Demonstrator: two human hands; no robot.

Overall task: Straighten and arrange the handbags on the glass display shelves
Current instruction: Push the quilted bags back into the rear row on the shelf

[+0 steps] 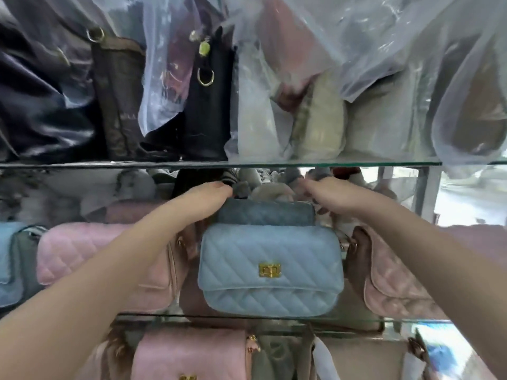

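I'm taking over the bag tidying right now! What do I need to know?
Left hand: at the top left corner of the darker blue bag; grip unclear.
Right hand: at its top right corner; grip unclear.
Light blue bag stands upright in front of it on the middle glass shelf, pink bags either side.
Done: light blue bag looks straight.
Left: probably squaring the darker blue bag.

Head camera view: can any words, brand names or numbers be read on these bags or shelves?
None can be read.
Clear plastic wrap on the top shelf: dark print, too blurred to read.
Brown bag beside it: a faint mark, too blurred to read.
Blue quilted handbag: gold clasp, no lettering visible.
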